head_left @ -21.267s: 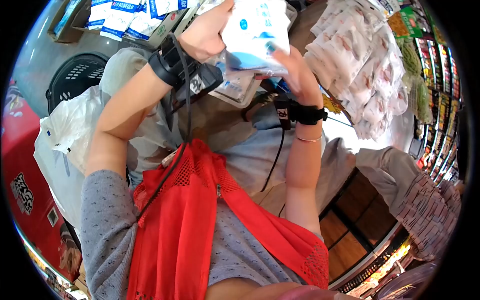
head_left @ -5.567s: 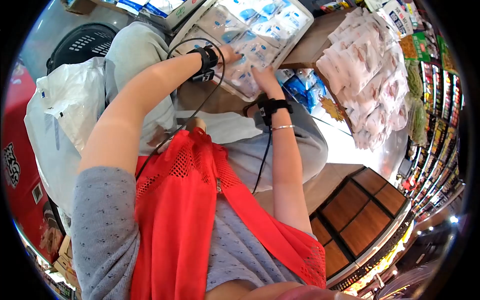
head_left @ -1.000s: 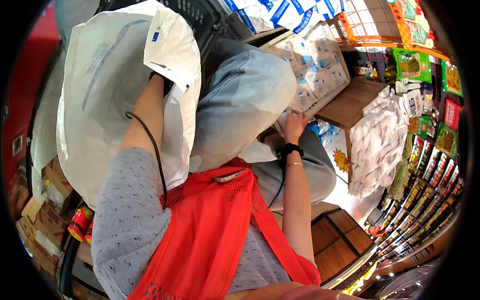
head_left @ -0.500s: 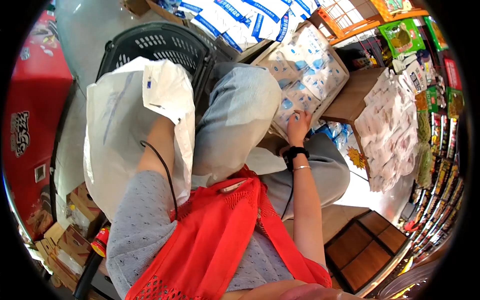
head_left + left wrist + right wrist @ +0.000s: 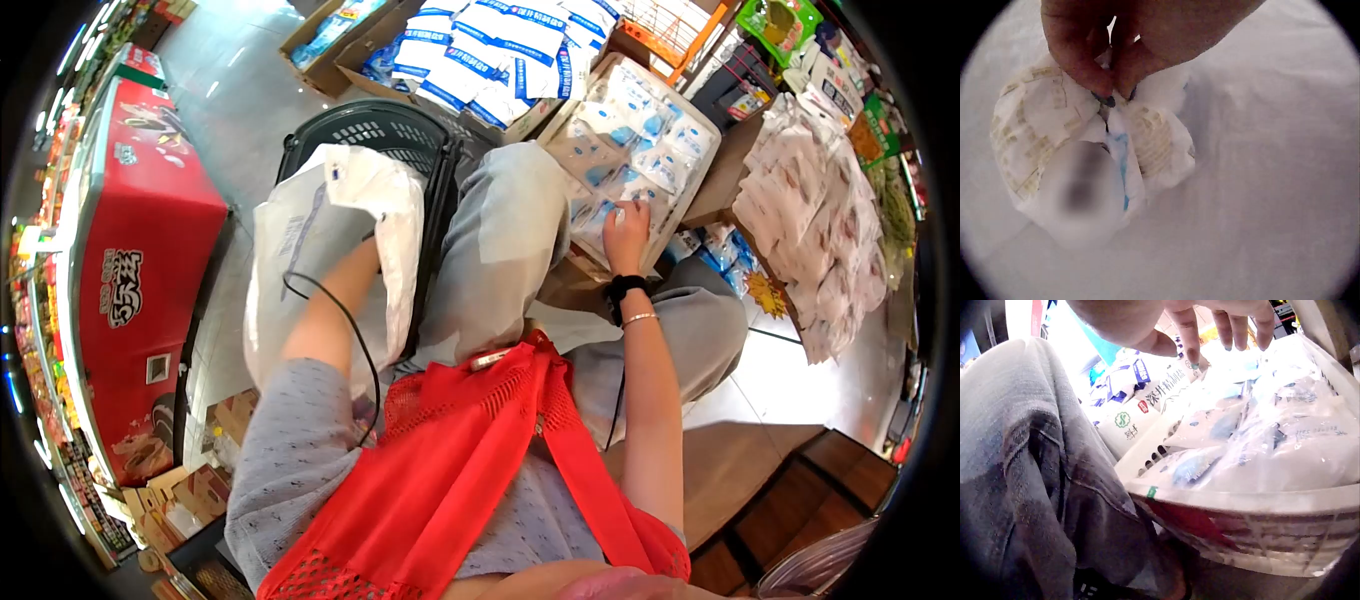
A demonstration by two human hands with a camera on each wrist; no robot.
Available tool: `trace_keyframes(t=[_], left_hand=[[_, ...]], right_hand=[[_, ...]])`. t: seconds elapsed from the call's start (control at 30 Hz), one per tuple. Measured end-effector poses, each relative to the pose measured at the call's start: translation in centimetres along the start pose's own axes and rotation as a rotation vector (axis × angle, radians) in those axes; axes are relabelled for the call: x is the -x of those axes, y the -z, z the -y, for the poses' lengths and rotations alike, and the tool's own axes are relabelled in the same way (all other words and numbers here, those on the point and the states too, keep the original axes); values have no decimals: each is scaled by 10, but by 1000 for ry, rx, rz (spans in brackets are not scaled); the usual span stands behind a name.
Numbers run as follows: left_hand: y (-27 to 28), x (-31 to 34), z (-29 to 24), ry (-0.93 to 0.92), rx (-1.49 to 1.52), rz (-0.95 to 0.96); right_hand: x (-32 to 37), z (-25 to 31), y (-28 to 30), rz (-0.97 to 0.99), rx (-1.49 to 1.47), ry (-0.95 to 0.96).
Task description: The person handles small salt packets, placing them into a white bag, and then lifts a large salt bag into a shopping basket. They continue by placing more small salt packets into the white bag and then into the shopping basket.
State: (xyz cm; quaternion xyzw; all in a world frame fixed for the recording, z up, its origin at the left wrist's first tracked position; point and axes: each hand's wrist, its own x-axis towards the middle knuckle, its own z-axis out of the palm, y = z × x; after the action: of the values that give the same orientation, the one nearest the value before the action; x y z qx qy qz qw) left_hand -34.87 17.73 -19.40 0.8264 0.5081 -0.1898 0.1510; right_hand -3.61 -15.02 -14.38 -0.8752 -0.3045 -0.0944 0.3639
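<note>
In the head view my left forearm reaches into a large white plastic bag (image 5: pixel 285 240), which hides the hand. The left wrist view shows my left hand (image 5: pixel 1147 37) pinching the gathered top of a crumpled white packet (image 5: pixel 1035 119) with tan print, against white sheeting. My right hand (image 5: pixel 627 235) is at the near end of a white basket (image 5: pixel 697 185) filled with clear and blue packets (image 5: pixel 658 163). Seen from the right wrist, the fingers of my right hand (image 5: pixel 1191 322) hang loosely spread over the packets (image 5: pixel 1297 444), holding nothing visible.
A dark green shopping basket (image 5: pixel 430 135) stands behind the bag. Boxes of blue-and-white packets (image 5: pixel 470 65) lie beyond it. White-wrapped goods (image 5: pixel 820 220) are piled at the right. A red freezer (image 5: pixel 150 260) stands left, and cardboard boxes (image 5: pixel 190 500) are at lower left.
The head view has shifted, bringing in the red freezer and more floor. My left forearm stays in the bag, and my right hand remains at the near end of the white basket.
</note>
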Motion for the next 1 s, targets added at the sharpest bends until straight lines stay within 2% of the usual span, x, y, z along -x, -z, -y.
trace_keyframes(t=[0.07,0.2,0.33,0.4,0.47,0.57,0.63,0.7,0.77,0.83,0.87,0.97,1.0], left_hand=[[26,19,-6,-78,-55,7],[79,70,-17,-225,-144,10],[132,139,-26,-359,-170,-45],[168,183,-36,-440,-137,-168],[206,247,-63,-535,-61,-412],[237,284,-53,-463,-38,-540],[260,314,-62,-477,166,-638],[286,328,-46,-345,-88,-678],[301,345,-47,-397,306,-713],[328,362,-49,-349,151,-749],[339,371,-59,-418,127,-783],[363,376,-93,-671,98,-917],[375,381,-123,-837,-48,-964]], right_hand=[[-3,8,5,-25,-46,40],[-11,18,8,60,-122,-47],[-16,27,8,75,-135,-33],[-15,27,4,82,-118,-7],[-16,29,6,103,-122,-4],[-18,29,6,140,-149,-43],[-19,29,9,154,-163,-72],[-17,30,11,185,-170,-106],[-19,37,24,236,-163,-136],[-21,31,20,164,31,-179],[-22,27,18,127,133,-200],[-27,24,21,92,25,-381],[-29,18,26,105,-130,-429]])
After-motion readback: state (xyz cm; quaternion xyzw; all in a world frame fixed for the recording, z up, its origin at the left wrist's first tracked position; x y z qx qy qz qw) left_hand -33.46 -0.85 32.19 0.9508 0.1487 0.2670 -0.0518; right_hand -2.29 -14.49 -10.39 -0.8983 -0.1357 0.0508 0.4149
